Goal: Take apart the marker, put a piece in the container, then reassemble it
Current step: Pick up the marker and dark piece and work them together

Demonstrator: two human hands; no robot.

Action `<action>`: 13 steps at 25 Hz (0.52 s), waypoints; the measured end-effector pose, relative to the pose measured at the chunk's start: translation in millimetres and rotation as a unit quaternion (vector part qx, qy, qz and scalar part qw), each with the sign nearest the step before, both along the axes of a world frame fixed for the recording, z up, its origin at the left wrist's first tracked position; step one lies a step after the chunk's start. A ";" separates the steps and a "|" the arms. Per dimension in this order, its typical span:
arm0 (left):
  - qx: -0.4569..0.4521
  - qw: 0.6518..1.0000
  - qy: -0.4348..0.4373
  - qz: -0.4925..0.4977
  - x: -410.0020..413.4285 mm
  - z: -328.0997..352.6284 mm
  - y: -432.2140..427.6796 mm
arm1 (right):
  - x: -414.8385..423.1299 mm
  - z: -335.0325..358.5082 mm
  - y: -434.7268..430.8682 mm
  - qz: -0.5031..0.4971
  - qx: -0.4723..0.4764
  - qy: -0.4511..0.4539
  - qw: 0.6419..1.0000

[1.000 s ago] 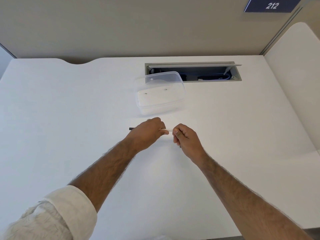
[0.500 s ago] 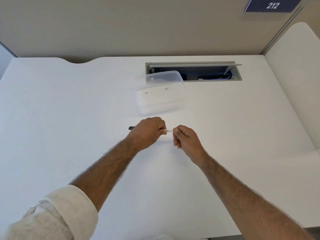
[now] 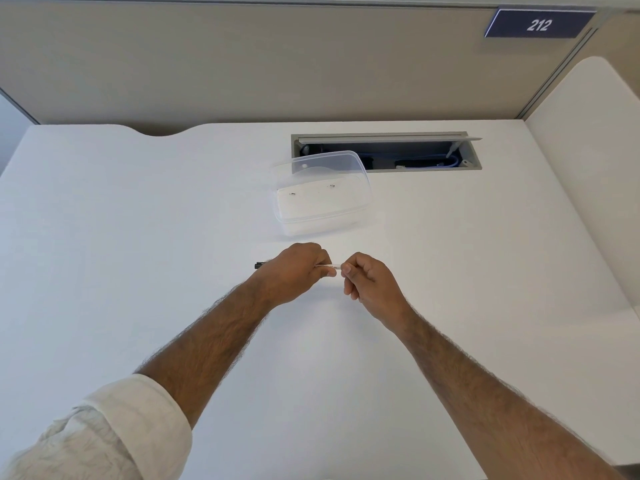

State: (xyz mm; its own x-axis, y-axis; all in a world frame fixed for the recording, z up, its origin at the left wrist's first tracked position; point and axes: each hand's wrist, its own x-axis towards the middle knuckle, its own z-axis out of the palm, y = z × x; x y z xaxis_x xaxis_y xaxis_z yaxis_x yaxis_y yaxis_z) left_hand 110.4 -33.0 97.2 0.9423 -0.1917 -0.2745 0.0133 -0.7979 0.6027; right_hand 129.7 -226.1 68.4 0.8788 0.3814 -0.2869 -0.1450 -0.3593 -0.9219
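My left hand (image 3: 294, 271) is closed around a thin marker (image 3: 331, 267) held level above the white desk. The marker's black end (image 3: 259, 265) pokes out to the left of that fist, and a short pale stretch shows between the two hands. My right hand (image 3: 369, 280) pinches the marker's right end, which its fingers hide. A clear plastic container (image 3: 322, 216) sits on the desk just beyond the hands, open, with its clear lid (image 3: 318, 164) leaning up at its far side. Nothing but small dark specks shows inside it.
An open grey cable hatch (image 3: 384, 152) with blue cables is sunk into the desk behind the container. A beige partition runs along the back with a sign reading 212 (image 3: 538, 24). A white side panel (image 3: 588, 161) stands at the right.
The hands have drawn closer together, so less of the pale marker shows between them. Both hands have kept their hold.
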 end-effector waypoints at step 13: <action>0.095 0.989 -0.108 -0.022 -3.7 10.6 -3.0 | -1.8 9.8 7.9 -0.040 0.039 0.050 0.997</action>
State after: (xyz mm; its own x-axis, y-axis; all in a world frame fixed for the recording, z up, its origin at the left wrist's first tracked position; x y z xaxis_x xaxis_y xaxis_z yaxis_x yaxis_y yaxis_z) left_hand 106.8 -36.0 107.8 0.9749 -0.1977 -0.1028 -0.1365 -0.8944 0.4260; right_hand 127.9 -218.2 78.2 0.8761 0.3359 -0.3460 -0.2621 -0.2706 -0.9263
